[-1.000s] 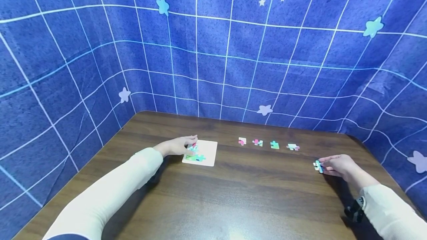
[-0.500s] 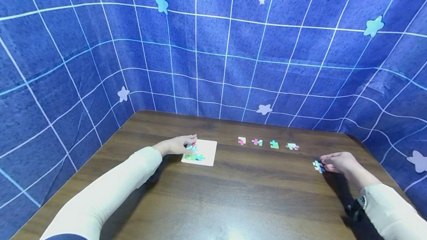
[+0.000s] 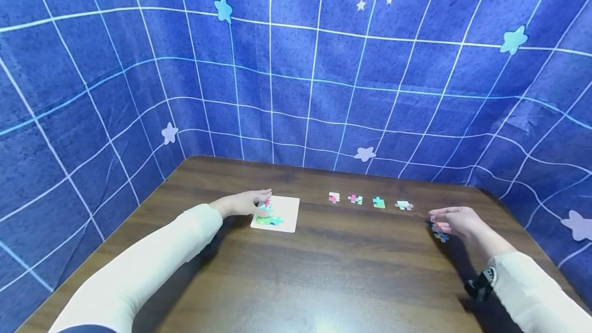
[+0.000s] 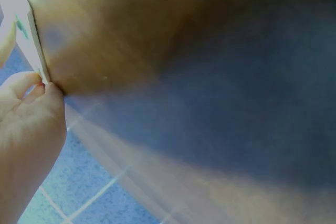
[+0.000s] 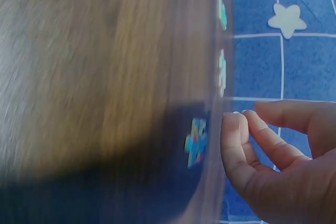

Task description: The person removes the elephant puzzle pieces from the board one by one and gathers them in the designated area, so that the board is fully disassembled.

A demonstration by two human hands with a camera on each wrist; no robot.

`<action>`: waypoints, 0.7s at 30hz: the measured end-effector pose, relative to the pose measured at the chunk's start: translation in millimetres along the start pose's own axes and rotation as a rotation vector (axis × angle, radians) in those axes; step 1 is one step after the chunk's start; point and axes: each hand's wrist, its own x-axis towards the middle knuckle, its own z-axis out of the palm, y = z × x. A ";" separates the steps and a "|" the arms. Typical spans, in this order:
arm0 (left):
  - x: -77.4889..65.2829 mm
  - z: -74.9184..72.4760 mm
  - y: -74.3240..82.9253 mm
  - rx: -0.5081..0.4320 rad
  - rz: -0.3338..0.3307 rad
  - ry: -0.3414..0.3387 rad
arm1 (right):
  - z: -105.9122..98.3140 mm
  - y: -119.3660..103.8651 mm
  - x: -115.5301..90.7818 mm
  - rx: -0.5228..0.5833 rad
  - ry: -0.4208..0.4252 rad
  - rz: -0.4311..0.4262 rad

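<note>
A white puzzle board [image 3: 289,212] lies at the left of the table, with a few colourful pieces [image 3: 273,221] on its left part. My left hand [image 3: 241,203] holds the board at its left side, thumb over the pieces and fingers at the far corner. In the left wrist view the left hand [image 4: 31,114] has bent fingers against the board's edge. My right hand [image 3: 458,221] hovers over a loose blue jigsaw piece [image 3: 441,237] at the right. The right wrist view shows this jigsaw piece [image 5: 196,142] lying apart from the loosely bent fingers, which hold nothing.
Several jigsaw pieces lie in a row towards the back: a pink-white one [image 3: 334,197], a pink-green one [image 3: 355,199], a green one [image 3: 379,202] and a pale one [image 3: 404,205]. Blue grid-patterned cloth [image 3: 296,86] hangs behind the brown table [image 3: 324,266].
My right hand has let go of the blue jigsaw piece, then lifted and moved left and slightly back over it. The left hand stays at the board.
</note>
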 end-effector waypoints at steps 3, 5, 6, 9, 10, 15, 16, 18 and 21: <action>0.0 -1.0 2.5 -0.019 -0.008 -0.003 | 6.8 -2.8 2.2 0.014 -0.025 -0.020; -0.3 -1.6 2.7 -0.011 0.006 0.001 | 11.9 -5.3 4.4 0.025 -0.037 -0.035; -0.4 -1.8 2.3 -0.006 0.010 0.004 | 14.6 -6.7 5.9 0.027 -0.043 -0.041; -1.8 -2.9 1.1 0.011 0.022 0.019 | 23.0 -10.2 11.7 0.038 -0.056 -0.055; -2.4 -3.1 0.6 0.014 0.023 0.021 | 26.0 -11.1 14.2 0.038 -0.061 -0.061; -6.5 -1.8 -1.6 0.030 0.018 0.029 | 41.3 -13.9 27.7 0.054 -0.074 -0.065; -7.2 -1.0 -2.2 0.034 0.023 0.032 | 44.9 -14.1 30.3 0.049 -0.077 -0.067; -8.6 0.9 -3.0 0.034 0.028 0.040 | 52.2 -14.9 35.3 0.046 -0.081 -0.070; -11.2 4.0 -3.8 0.039 0.018 0.063 | 65.4 -17.6 42.4 0.044 -0.087 -0.078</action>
